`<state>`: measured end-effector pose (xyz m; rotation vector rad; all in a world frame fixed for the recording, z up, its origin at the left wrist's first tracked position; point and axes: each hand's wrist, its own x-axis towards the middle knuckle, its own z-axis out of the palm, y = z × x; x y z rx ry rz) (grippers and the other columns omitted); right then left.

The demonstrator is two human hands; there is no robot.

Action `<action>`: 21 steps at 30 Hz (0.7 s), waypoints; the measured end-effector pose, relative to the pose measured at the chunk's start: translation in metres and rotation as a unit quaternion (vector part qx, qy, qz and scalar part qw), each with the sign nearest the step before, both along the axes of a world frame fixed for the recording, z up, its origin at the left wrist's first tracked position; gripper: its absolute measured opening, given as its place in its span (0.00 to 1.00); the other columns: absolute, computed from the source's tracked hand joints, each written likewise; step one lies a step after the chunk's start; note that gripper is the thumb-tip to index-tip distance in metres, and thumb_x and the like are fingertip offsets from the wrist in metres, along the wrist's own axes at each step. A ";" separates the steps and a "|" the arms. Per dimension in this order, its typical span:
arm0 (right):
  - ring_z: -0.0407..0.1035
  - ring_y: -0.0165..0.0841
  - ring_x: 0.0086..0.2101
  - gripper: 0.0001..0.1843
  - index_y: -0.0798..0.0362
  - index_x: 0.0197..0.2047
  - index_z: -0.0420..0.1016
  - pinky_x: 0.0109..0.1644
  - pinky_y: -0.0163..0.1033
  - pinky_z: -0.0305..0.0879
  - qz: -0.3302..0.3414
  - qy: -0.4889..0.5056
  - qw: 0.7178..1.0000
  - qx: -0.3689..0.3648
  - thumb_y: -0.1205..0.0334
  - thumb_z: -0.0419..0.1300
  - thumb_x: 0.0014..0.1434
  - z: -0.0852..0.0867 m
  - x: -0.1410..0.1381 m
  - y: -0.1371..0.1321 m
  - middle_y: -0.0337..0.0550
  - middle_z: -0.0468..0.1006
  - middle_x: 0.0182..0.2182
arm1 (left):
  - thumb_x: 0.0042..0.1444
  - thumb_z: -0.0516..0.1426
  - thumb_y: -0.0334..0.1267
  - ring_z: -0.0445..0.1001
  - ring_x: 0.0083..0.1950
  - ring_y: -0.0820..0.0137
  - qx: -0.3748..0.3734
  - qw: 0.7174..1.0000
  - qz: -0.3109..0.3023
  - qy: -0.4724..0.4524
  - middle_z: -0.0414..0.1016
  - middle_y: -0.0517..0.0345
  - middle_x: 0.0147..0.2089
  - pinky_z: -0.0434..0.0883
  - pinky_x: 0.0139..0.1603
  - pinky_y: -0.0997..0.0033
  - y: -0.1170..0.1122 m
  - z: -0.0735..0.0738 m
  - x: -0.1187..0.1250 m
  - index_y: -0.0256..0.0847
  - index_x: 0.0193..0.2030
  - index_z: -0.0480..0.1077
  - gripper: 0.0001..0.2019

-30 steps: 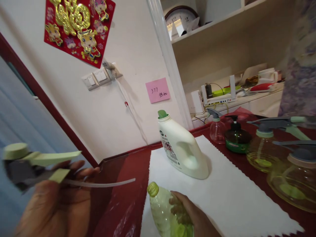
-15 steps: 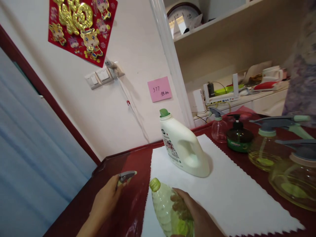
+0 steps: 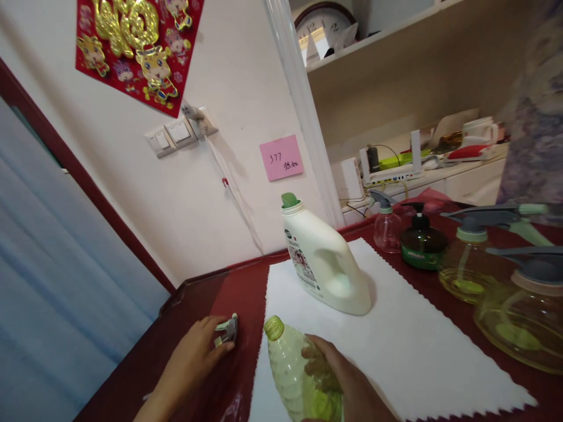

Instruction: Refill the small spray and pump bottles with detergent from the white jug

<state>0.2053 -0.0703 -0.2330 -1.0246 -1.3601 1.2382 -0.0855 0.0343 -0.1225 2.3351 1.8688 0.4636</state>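
Observation:
My right hand (image 3: pixel 347 387) grips a clear green plastic bottle (image 3: pixel 292 372) with an open threaded neck, tilted over the near edge of a white cloth (image 3: pixel 409 346). My left hand (image 3: pixel 193 357) rests low on the dark red table (image 3: pixel 197 299), fingers around a grey and pale green spray trigger head (image 3: pixel 227 332) that touches the tabletop. A white detergent jug (image 3: pixel 325 264) with a green cap stands on the cloth behind the bottle.
Along the right stand a small pink spray bottle (image 3: pixel 386 225), a dark pump bottle (image 3: pixel 421 240) and two yellow-tinted spray bottles (image 3: pixel 519 293). A person's patterned sleeve (image 3: pixel 534 129) is at the right edge. Wall, switches and shelves lie behind.
My left hand, which held the spray head up near the camera, has come down to the table left of the bottle. The right hand and bottle stayed put.

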 end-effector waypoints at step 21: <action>0.74 0.44 0.53 0.27 0.44 0.64 0.67 0.56 0.45 0.74 -0.244 -0.101 0.952 0.152 0.56 0.59 0.63 0.000 0.004 -0.010 0.47 0.74 0.61 | 0.51 0.67 0.49 0.73 0.60 0.50 -0.091 0.879 -0.099 -0.458 0.72 0.41 0.59 0.69 0.60 0.50 -0.025 -0.033 0.107 0.41 0.59 0.59 0.34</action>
